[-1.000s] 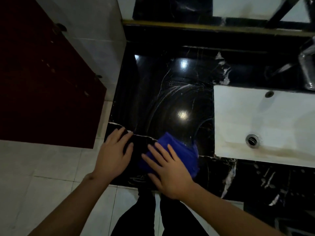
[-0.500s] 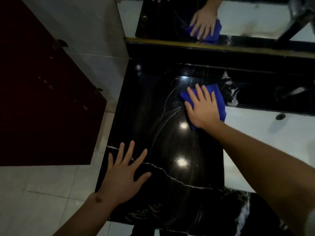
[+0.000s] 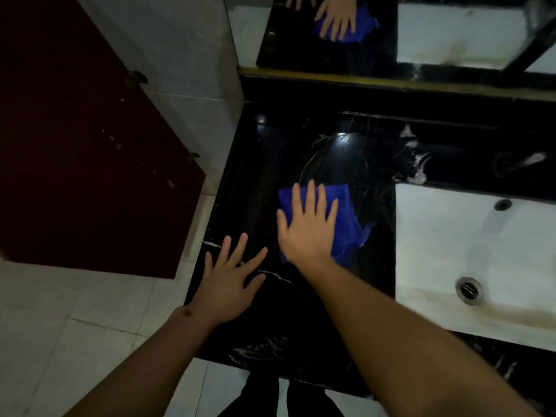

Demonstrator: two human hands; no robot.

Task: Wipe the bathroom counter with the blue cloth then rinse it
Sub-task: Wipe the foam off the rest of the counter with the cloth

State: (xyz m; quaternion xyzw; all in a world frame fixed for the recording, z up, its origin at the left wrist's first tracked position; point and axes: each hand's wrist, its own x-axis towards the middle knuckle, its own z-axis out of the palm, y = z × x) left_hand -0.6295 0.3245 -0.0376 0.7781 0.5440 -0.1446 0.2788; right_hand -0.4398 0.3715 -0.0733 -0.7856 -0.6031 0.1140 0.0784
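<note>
The blue cloth (image 3: 350,227) lies flat on the black marble counter (image 3: 301,152), left of the sink. My right hand (image 3: 308,227) presses down on the cloth with fingers spread, covering its left half. My left hand (image 3: 230,281) rests flat and open on the counter near its front left edge, just left of my right wrist and holding nothing. The white rectangular sink (image 3: 469,254) with its metal drain (image 3: 467,288) sits to the right of the cloth.
A mirror (image 3: 451,28) with a gold bottom edge runs along the back and reflects my hand and the cloth. A dark red door (image 3: 75,139) and a tiled wall (image 3: 192,70) stand to the left. Tiled floor (image 3: 90,311) lies below the counter edge.
My right hand has slid the cloth from the back of the counter toward the front and left. My left hand has stayed flat near the front left edge.
</note>
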